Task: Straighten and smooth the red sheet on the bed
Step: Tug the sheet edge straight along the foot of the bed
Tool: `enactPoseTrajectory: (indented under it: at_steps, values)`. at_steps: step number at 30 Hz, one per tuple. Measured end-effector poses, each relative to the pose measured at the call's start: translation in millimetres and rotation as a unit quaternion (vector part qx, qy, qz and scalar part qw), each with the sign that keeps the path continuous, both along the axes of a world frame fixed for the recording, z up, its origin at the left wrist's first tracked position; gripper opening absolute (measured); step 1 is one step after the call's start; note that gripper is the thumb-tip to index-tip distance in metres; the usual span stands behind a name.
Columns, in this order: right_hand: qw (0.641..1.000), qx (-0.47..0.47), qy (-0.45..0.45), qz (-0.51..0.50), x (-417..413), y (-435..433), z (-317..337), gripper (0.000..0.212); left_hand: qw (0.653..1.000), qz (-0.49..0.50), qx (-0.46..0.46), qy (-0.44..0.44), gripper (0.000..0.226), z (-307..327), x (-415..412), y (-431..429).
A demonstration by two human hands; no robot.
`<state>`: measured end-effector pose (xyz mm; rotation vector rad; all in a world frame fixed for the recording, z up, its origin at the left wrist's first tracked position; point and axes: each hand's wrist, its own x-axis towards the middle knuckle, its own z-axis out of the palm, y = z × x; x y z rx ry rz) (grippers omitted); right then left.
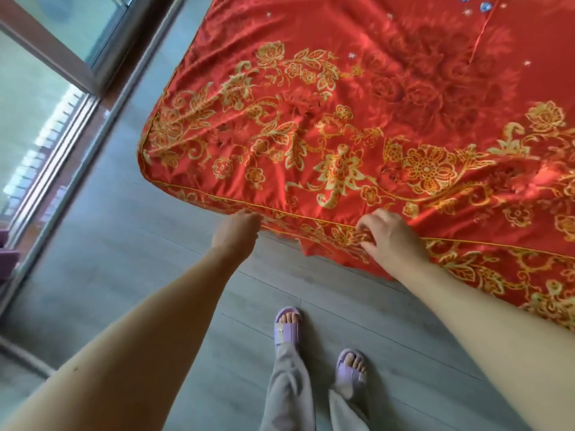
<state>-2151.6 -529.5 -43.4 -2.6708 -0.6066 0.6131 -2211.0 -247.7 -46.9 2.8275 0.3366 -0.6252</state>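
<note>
Along the bed's near edge, red sheet [357, 98] hem within both hands' grip: left hand [238, 230], right hand [390, 236].

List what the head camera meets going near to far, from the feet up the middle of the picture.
Purple slippers → grey floor → right hand on the sheet's hanging edge → yellow piping → gold flowers → plain red sheet.

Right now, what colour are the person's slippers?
Light purple slippers, seen clearly in the head view.

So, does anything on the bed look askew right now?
Yes. The red sheet is wrinkled near the corner, and its side skirt bunches unevenly between the left hand and right hand, one flap hanging lower.
</note>
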Motion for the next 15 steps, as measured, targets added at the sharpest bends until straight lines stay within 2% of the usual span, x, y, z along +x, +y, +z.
enactPoseTrajectory:
  at_steps: [3,5,11,13,15]
  values:
    - [0.998,-0.062,0.012,0.004,17.7,12.2,1.6,0.037,0.998,0.056,-0.019,-0.027,0.015,-3.6,10.3,21.4]
    - [0.995,-0.099,0.011,0.022,23.3,21.4,1.4,0.036,0.995,0.095,-0.018,-0.036,0.017,-7.1,13.4,36.2]
    - [0.990,-0.133,-0.010,0.046,38.5,63.4,-6.1,0.008,0.982,0.181,-0.011,-0.051,0.032,-16.9,19.5,87.0]
    - [0.983,-0.167,0.044,0.063,49.0,71.5,-0.8,0.005,0.980,0.189,-0.007,-0.067,0.028,-18.5,25.0,97.9]
    - [0.964,-0.181,0.146,0.128,52.1,72.8,7.8,0.009,0.975,0.205,-0.015,-0.080,0.028,-18.5,30.1,100.9]
